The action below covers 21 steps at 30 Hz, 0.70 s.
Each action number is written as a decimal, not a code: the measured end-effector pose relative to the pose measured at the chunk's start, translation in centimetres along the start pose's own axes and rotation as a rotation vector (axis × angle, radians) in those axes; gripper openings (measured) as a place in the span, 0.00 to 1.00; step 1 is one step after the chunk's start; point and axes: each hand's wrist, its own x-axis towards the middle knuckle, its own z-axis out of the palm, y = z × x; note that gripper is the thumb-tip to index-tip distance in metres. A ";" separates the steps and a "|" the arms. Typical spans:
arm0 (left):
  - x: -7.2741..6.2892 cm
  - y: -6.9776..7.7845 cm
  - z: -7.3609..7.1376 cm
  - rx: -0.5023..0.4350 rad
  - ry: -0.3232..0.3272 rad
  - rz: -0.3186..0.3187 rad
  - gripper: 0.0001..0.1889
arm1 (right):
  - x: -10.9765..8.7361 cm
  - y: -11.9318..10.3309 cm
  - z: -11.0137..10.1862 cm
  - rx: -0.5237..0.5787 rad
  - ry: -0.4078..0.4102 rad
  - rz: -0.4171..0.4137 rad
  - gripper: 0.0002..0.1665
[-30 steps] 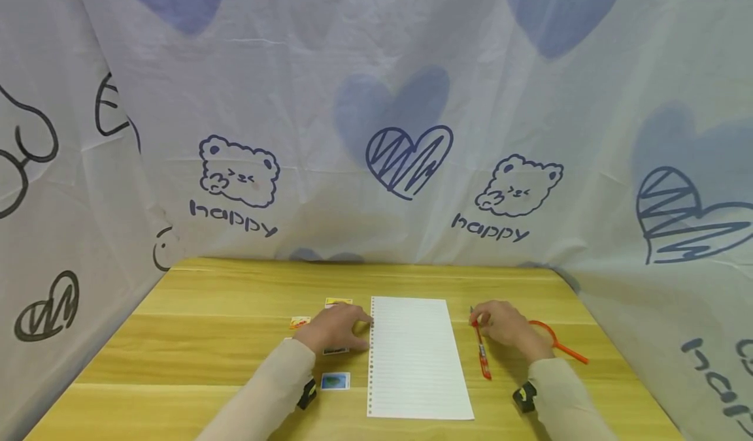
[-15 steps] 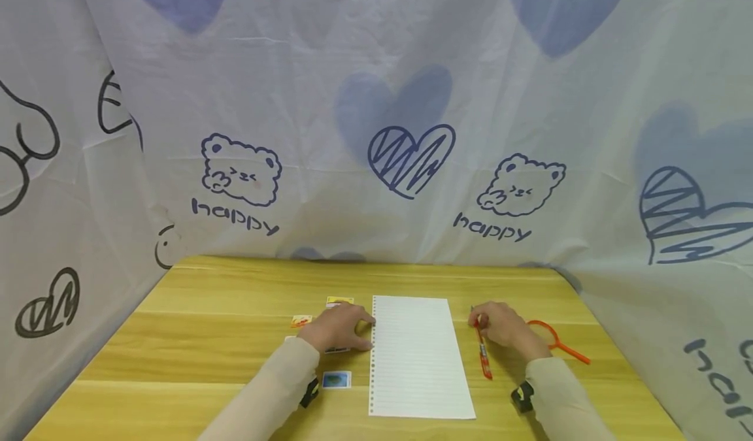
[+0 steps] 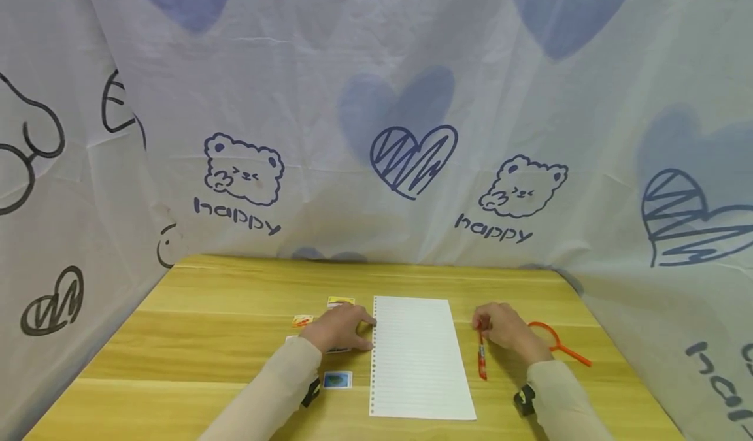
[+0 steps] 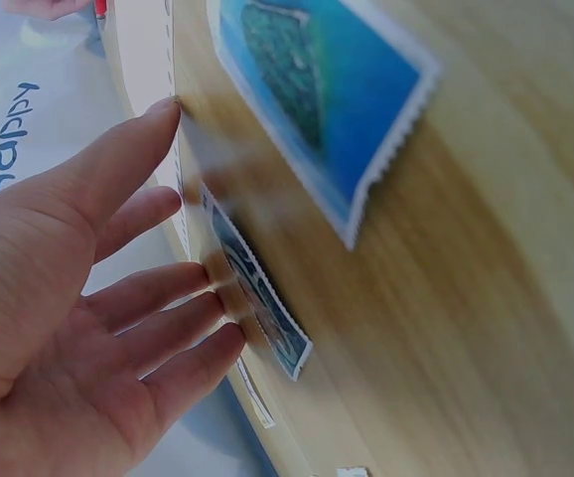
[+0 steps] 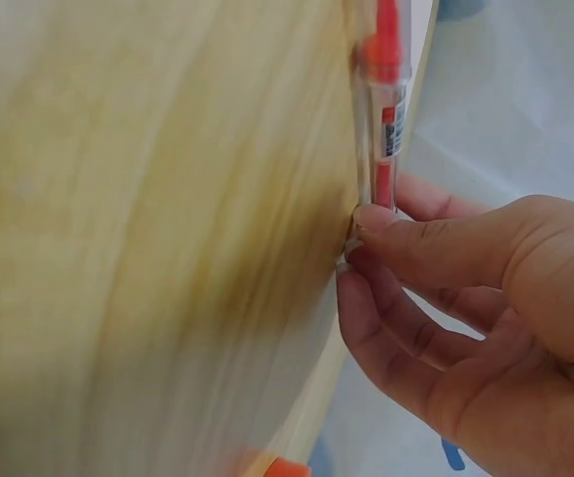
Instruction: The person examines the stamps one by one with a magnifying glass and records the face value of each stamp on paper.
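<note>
My left hand rests at the left edge of a lined sheet of paper, thumb and fingertips right at its punched holes. In the left wrist view its fingers are spread and fairly straight, close to a dark stamp. A blue stamp with a green shape lies nearer me. To the right of the sheet, my right hand pinches a red pen between thumb and fingertips. The pen's clear barrel shows in the right wrist view; its far end is hidden by the fingers.
An orange-rimmed magnifying glass lies right of the right hand, partly behind it. More stamps, including a yellow one and a red-and-yellow one, lie around the left hand. A printed cloth hangs behind the wooden table.
The pen has turned in my right hand: its near end has swung left and its far end has gone behind the fingers. My left hand stays at the sheet's edge.
</note>
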 end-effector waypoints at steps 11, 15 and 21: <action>0.2 0.1 -0.1 -0.021 0.002 -0.020 0.24 | -0.2 -0.5 -0.1 0.009 -0.001 -0.029 0.15; 0.2 -0.1 -0.1 -0.029 0.004 -0.030 0.24 | -0.1 -0.6 -0.2 -0.019 -0.025 -0.056 0.16; 0.4 -0.1 0.0 -0.028 0.002 -0.009 0.24 | 0.1 -0.4 -0.3 -0.061 -0.059 -0.045 0.17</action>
